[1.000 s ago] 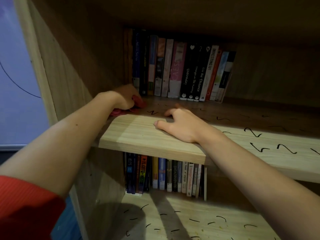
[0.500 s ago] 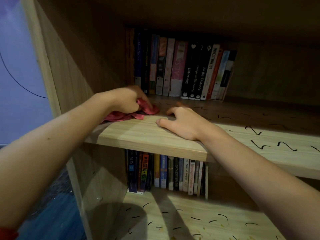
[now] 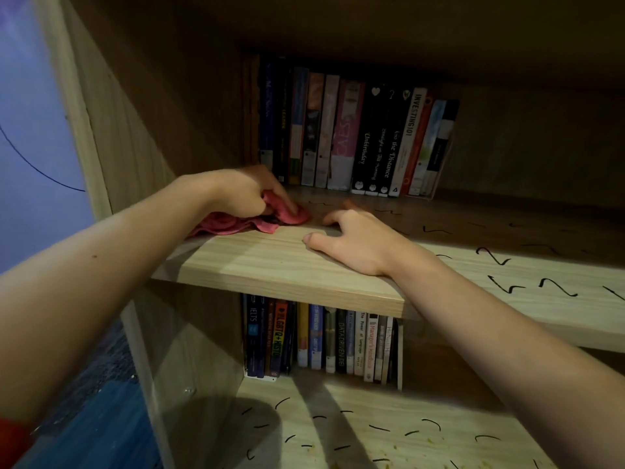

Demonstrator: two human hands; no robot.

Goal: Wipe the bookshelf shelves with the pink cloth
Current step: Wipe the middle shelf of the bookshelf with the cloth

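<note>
— Where is the cloth?
— The crumpled pink cloth (image 3: 236, 224) lies on the light wood-grain middle shelf (image 3: 270, 265), near its left end, close to the bookcase's wooden side panel (image 3: 135, 147).
— What has hold of it?
— The left hand (image 3: 243, 194) sits on top, knuckles up. Its fingers are curled down into the fabric, so that grip is closed round a bunch of cloth. The rest of the cloth fans out towards the front edge. The bare left forearm reaches in from the lower left.
— And the other hand?
— The right hand (image 3: 355, 242) rests palm down on the same shelf, just beside the cloth, with a strip of wood showing between them. Its fingers are spread and slightly bent and the thumb points left. Its grip is loose and has nothing in it. The right forearm crosses the shelf's front edge from the lower right.
— What is behind them?
— A row of upright paperback books (image 3: 355, 137) at the back, near the left hand. Black squiggle marks (image 3: 500, 286) cover the shelf to the right.
</note>
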